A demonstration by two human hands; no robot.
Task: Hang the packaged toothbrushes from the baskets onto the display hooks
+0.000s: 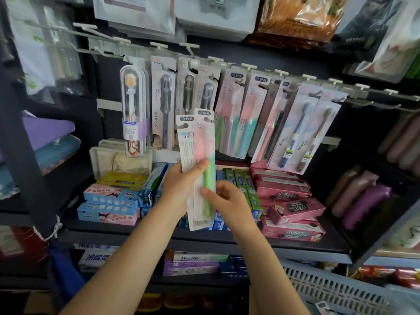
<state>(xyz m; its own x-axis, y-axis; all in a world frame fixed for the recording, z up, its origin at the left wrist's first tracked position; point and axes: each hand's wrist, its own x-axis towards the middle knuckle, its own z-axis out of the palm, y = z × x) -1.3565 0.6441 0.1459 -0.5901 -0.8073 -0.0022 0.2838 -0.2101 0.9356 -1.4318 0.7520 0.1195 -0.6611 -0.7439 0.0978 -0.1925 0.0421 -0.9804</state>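
Two packaged toothbrushes are held upright before the display. My left hand (181, 178) grips a white pack (185, 142) that shows its printed back. Overlapping it is a pink pack with a green brush (204, 155), whose lower part my right hand (223, 196) pinches. Behind them a row of display hooks (250, 67) carries many hanging toothbrush packs (241, 117). Bare hooks (375, 92) run to the right. A grey plastic basket (341, 289) sits at the lower right.
Toothpaste boxes (288, 201) fill the shelf under the hooks. More boxes (193, 262) lie on the shelf below. Bagged goods (295, 17) hang above. Purple bottles (363, 198) stand at the right, folded cloths (45, 137) at the left.
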